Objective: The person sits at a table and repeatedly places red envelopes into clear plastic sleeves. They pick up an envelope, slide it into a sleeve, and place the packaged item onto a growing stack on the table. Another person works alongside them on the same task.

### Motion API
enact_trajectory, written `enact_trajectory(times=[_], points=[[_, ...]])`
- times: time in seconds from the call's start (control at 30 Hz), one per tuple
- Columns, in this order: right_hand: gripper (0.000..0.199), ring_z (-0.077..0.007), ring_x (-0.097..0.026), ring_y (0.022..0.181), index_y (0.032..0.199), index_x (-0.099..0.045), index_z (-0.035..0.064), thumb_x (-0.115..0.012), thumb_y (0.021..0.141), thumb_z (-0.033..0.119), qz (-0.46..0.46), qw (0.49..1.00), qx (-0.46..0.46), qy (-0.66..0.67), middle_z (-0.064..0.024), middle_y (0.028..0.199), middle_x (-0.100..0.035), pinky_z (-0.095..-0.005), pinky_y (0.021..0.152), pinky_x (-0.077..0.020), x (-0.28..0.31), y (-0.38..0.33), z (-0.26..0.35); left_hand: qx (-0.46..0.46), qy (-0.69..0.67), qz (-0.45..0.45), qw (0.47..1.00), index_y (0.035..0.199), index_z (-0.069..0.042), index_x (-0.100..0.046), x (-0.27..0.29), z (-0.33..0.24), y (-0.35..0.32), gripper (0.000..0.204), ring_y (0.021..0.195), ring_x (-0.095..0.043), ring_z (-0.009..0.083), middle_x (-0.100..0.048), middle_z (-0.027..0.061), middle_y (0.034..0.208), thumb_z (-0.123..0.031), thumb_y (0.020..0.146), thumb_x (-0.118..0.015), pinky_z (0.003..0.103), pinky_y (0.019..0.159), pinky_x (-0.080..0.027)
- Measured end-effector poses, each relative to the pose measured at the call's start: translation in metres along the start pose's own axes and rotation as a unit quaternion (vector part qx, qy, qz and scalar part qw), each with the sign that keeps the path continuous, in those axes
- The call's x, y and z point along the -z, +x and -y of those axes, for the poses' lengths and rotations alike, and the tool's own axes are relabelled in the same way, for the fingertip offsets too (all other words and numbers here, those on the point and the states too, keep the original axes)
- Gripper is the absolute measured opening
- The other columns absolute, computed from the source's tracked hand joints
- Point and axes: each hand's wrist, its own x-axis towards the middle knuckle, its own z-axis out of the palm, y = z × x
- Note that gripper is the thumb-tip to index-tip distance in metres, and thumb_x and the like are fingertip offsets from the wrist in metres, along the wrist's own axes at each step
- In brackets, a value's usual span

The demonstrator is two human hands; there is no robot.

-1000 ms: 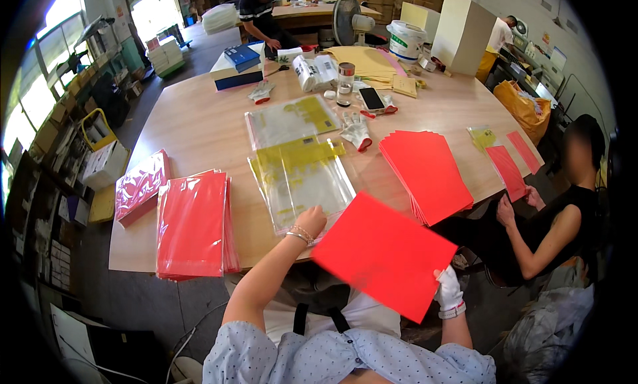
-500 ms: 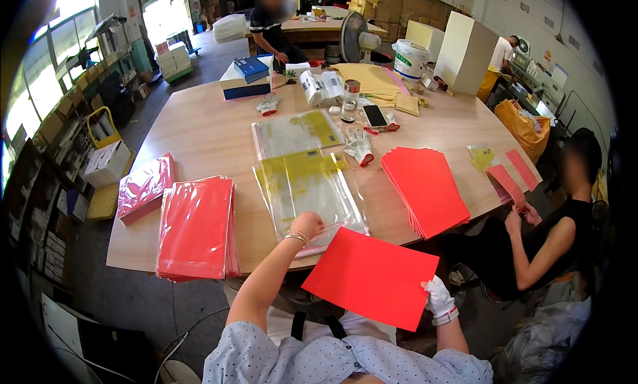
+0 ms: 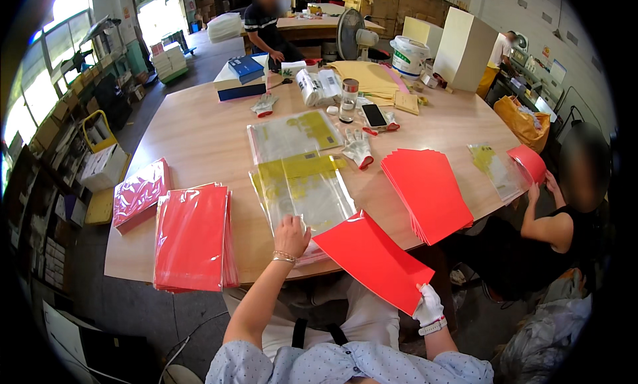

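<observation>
My right hand [image 3: 429, 305], in a white glove with bare fingertips, grips the near right corner of a red sheet [image 3: 375, 261]. The sheet bows, and its far left edge reaches over the near end of a stack of clear plastic bags [image 3: 312, 201] with yellow print. My bare left hand [image 3: 291, 238], a bracelet at its wrist, has its fingers closed on the top bag's near edge. To the right lies a fanned stack of red sheets [image 3: 428, 194]. On the left stands a pile of bagged red sheets [image 3: 191, 238].
Beyond are more clear bags [image 3: 292, 136], work gloves [image 3: 359, 148], a phone [image 3: 374, 115], a glass bottle [image 3: 348, 99] and blue boxes [image 3: 249, 69]. Another wrapped red stack [image 3: 141, 192] lies far left. At right a seated co-worker [image 3: 555, 224] holds a curved red sheet [image 3: 528, 163] over a bag.
My left hand has shifted slightly left and nearer. The red sheet has tilted and bent, its far edge now higher over the bags. The co-worker's red sheet has moved up and away.
</observation>
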Motion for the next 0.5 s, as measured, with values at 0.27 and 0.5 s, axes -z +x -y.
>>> enact_trajectory(times=[0.27,0.5], points=[[0.01,-0.0057,-0.038,0.041,0.098,-0.047,0.0086,-0.041,0.091,0.012,0.033,0.993,0.054,-0.1,0.0016,0.059,-0.044,-0.021,0.037,-0.0334,-0.038,-0.021,-0.002,0.237,-0.512,0.172,0.807,0.105,0.007,-0.054,-0.017,0.012,-0.003,0.022,0.07,-0.066,0.0165,-0.065,0.0105,0.088,-0.008,0.089,-0.05,0.024,0.053,-0.05],[0.013,-0.0081,-0.042,0.047,0.101,-0.048,0.0078,-0.044,0.09,0.014,0.042,0.996,0.046,-0.057,-0.0003,0.066,-0.047,-0.0226,0.042,-0.0348,-0.053,-0.055,-0.015,0.18,-0.583,-0.091,0.787,0.105,0.002,-0.056,-0.045,-0.059,-0.06,0.023,0.076,-0.064,0.022,-0.065,0.0113,0.085,-0.007,0.084,-0.054,0.03,0.061,-0.049]])
